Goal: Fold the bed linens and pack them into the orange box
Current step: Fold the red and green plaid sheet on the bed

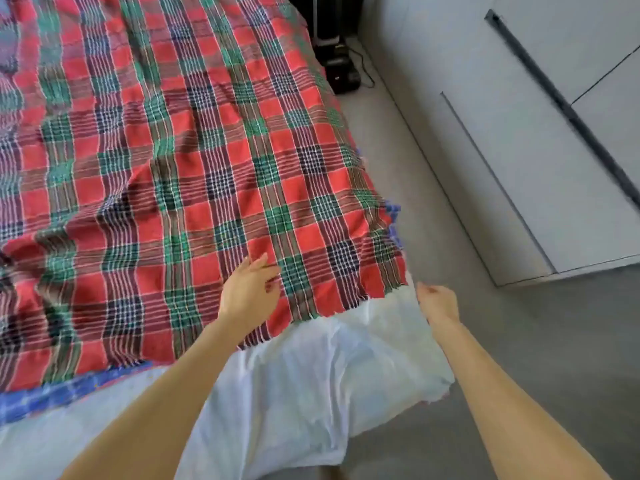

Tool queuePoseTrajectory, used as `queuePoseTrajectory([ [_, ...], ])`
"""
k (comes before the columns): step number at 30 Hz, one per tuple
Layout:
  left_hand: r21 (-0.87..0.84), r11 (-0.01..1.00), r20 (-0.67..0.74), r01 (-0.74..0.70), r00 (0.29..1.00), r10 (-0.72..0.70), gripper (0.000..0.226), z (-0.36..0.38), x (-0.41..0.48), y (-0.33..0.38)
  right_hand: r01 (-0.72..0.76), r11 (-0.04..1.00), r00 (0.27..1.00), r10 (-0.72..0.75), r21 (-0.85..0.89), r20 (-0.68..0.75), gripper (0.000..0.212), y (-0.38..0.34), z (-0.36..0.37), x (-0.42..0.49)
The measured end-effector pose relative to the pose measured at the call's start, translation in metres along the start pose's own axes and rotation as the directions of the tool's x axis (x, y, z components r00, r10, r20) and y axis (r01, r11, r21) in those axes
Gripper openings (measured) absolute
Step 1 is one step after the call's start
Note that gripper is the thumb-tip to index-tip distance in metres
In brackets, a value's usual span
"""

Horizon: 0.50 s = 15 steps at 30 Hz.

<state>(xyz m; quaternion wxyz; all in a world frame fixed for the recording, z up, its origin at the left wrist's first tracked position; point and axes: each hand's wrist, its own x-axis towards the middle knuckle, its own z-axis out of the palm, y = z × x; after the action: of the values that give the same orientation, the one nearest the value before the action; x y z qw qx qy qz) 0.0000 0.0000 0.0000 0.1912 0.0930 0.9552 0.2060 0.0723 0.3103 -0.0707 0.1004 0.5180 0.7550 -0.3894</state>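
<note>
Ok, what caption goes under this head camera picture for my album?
Folding time: left hand over the plaid blanket, right hand by the white sheet's corner.

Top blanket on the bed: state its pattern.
Red, green and navy plaid blanket with thin white lines, seen in the head view.

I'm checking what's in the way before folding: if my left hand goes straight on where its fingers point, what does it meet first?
The plaid blanket. The left hand is open low over it, fingers aimed up and right across the cloth. Whether it already touches the blanket is unclear.
</note>
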Motion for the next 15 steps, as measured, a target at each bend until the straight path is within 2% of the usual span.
queuePoseTrajectory([
  [4,0.262,0.965,0.318,-0.018,0.946,-0.069,0.05,0.065,0.027,-0.005,-0.072,0.997,0.987,0.077,-0.039,0.141,0.044,-0.004,0.025,0.039],
  [7,0.381,0.922,0.399,-0.07,0.912,-0.096,0.056,0.1,0.034,-0.02,-0.071,0.994,0.981,0.086,-0.087,0.177,0.042,0.0,0.042,0.063],
  [10,0.42,0.901,0.419,-0.105,0.904,-0.09,0.059,0.109,0.035,-0.027,-0.106,0.985,0.975,0.076,0.137,0.209,0.021,0.001,0.046,0.075],
  [12,0.418,0.9,0.449,-0.127,0.89,-0.083,0.059,0.104,0.037,-0.028,-0.063,0.982,0.985,0.032,0.178,0.17,0.026,0.005,0.046,0.078],
  [15,0.37,0.92,0.494,-0.127,0.866,-0.079,0.057,0.094,0.048,-0.027,0.085,0.988,0.996,-0.083,0.13,-0.021,0.019,-0.004,0.039,0.064],
])
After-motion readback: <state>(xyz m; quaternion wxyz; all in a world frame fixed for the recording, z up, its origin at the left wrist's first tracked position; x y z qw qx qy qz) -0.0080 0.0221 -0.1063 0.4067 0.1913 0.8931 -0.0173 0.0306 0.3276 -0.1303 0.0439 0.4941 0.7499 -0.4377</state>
